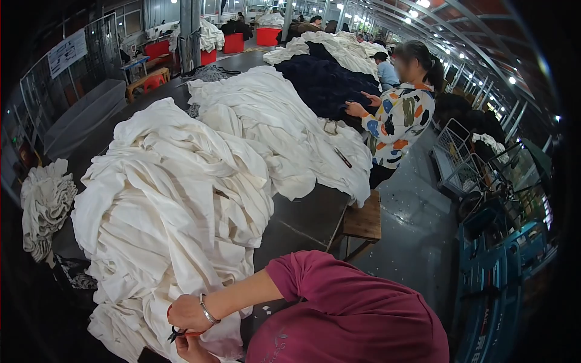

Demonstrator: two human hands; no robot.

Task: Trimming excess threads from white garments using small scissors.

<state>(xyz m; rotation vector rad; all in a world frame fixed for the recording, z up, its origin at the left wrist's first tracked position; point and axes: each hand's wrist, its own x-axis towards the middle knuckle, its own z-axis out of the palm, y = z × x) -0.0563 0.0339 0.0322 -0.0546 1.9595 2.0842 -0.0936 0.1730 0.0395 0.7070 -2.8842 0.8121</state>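
My right hand (189,313), with a silver bracelet at its wrist, is closed around small red-handled scissors (176,335) with dark blades. Just below, my left hand (194,350) has its fingers bent close to the blades, over white cloth; whether it pinches the cloth is hidden. Beneath and beyond both hands a large heap of white fabric pieces (172,195) covers the near part of the dark table (295,222). A second white heap (254,104) lies behind it, with a dark slim tool (342,157) on its right part.
A co-worker (399,118) in a patterned shirt handles dark navy cloth (327,81) across the table. A wooden stool (363,218) stands by the table's edge. Bundled cloth (47,208) hangs at the far left; a wire cart (458,159) and blue vehicle (490,281) stand right.
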